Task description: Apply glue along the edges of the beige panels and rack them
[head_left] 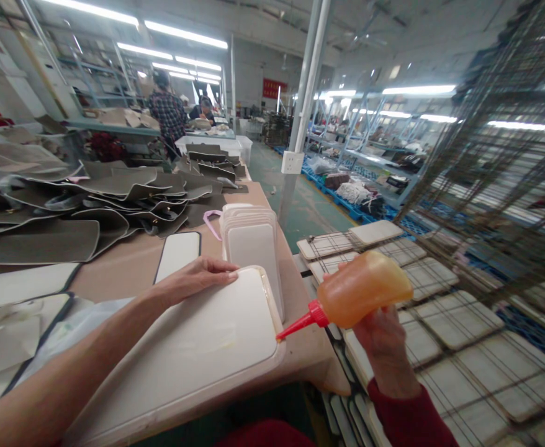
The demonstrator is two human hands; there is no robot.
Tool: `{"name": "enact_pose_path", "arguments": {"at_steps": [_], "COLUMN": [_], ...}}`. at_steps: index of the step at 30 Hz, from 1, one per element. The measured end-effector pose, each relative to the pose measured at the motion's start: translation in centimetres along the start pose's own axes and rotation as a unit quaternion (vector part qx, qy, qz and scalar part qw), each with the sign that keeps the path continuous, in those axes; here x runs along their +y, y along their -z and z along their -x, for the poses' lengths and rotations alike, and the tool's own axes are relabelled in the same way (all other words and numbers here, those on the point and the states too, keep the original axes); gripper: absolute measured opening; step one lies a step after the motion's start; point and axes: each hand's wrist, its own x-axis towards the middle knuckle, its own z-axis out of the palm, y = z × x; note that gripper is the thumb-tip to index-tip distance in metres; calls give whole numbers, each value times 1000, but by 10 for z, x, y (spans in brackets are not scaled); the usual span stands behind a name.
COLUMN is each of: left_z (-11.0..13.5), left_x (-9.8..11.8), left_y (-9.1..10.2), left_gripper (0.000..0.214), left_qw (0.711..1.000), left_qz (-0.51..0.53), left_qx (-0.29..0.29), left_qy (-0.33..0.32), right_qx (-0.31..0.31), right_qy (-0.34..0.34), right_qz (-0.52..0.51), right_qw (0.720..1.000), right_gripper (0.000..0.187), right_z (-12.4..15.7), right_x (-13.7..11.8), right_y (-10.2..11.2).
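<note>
My right hand (382, 335) is wrapped round a squeeze bottle (363, 288) of amber liquid, tilted so its red nozzle points left and down. The nozzle tip meets the right edge of a white rounded panel (198, 335), where a shiny amber line of what looks like glue runs along the border. At the panel's far edge, my left hand (207, 270) pinches the rim between thumb and fingers. Just beyond stands a stack of smaller white rounded panels (252, 245), leaning together.
Grey-brown sheet pieces (114, 186) are piled at the left of the table (114, 270). On the right, a wire rack (468, 366) carries several white panels. A pillar with a socket box (292, 162) rises beyond. Two people (165, 112) are farther back.
</note>
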Motion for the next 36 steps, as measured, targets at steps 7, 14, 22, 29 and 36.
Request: {"name": "enact_pose_path", "arguments": {"at_steps": [7, 14, 22, 29, 36], "left_z": [-4, -5, -13, -22, -27], "left_x": [-6, -11, -19, -25, -32], "left_y": [7, 12, 13, 10, 13], "left_gripper": [48, 48, 42, 34, 35], "left_qw": [1000, 997, 989, 976, 964], "left_qz": [8, 36, 94, 148, 192], "left_qx": [28, 63, 113, 149, 179], "left_qy": [-7, -14, -34, -49, -36], "right_qx": [-5, 36, 103, 164, 176], "right_qy": [31, 97, 142, 205, 212], "right_qz": [-5, 19, 35, 32, 23], "right_qw": [999, 994, 984, 964, 961], "right_gripper": [54, 56, 46, 38, 37], "right_z": [3, 8, 14, 6, -6], "right_x": [1, 2, 11, 20, 27], "right_y": [3, -7, -6, -8, -15]}}
